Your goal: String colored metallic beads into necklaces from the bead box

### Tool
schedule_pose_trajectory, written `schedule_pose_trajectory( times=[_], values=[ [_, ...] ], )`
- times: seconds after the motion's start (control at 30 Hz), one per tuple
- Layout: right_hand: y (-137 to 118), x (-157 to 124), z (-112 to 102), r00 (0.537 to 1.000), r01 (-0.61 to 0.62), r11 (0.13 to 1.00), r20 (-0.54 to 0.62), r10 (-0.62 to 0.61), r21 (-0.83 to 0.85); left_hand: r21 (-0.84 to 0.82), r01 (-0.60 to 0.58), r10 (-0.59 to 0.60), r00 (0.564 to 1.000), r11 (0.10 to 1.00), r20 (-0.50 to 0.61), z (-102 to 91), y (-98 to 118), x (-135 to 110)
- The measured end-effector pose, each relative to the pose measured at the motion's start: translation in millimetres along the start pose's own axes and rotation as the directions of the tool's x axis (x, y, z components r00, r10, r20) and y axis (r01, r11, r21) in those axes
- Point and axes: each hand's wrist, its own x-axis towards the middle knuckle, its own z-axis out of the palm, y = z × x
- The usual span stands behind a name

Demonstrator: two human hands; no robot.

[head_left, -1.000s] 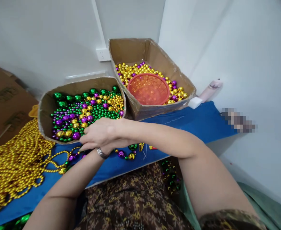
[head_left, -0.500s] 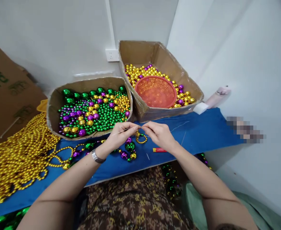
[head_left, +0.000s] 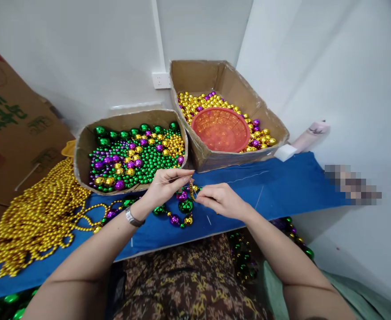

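My left hand (head_left: pixel 167 186) pinches a thin needle or wire just in front of the near cardboard box (head_left: pixel 82 151), which is full of green, purple and gold beads. A short run of small gold beads (head_left: pixel 191 189) hangs from the wire between my hands. My right hand (head_left: pixel 218 201) is closed in a pinch on the thread close beside them. Under my hands, a strand of large green, purple and gold beads (head_left: pixel 178 213) lies on the blue cloth (head_left: pixel 282 186).
A second cardboard box (head_left: pixel 265 120) behind holds gold and purple beads and an orange plastic basket (head_left: pixel 220 129). A heap of gold bead strands (head_left: pixel 31 218) covers the cloth at left. Flat cardboard (head_left: pixel 8 133) leans at far left. A pink object (head_left: pixel 310 133) lies by the wall.
My right arm drew back from across the near box. Both hands came together over the cloth, and the right hand has since dropped slightly below the left with the gold beads between them.
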Motion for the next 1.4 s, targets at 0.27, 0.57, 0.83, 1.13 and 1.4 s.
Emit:
schedule_pose_trajectory(
  times=[0.27, 0.57, 0.83, 1.13, 1.4],
  values=[
    [-7.5, 13.2, -12.8, 0.944, -0.219, 0.915, -0.164, 0.287, 0.34, 0.022, 0.118, -0.12, 0.965, 0.993, 0.233, 6.6, -5.0, 1.0],
    [15.2, 34.4, -21.5, 0.91, -0.339, 0.911, -0.326, 0.255, -0.235, 0.011, 0.175, -0.173, 0.957, 0.985, 0.232, 10.5, -15.7, 4.1],
    [-27.4, 51.0, -0.1, 0.997, -0.078, 0.79, -0.041, 0.068, -0.608, -0.048, 0.045, -0.039, 0.993, 0.998, 0.115, 25.3, -31.1, 8.8],
    [-9.3, 60.5, -16.6, 0.952, -0.086, 0.927, -0.245, 0.185, 0.365, -0.005, 0.102, -0.099, 0.972, 0.995, 0.212, 15.1, -4.4, 15.5],
    [-24.0, 79.8, -42.4, 0.91, -0.019, 0.81, -0.326, 0.257, 0.586, 0.034, 0.084, -0.086, 0.995, 0.996, 0.054, 17.1, 10.7, 23.1]
  ],
)
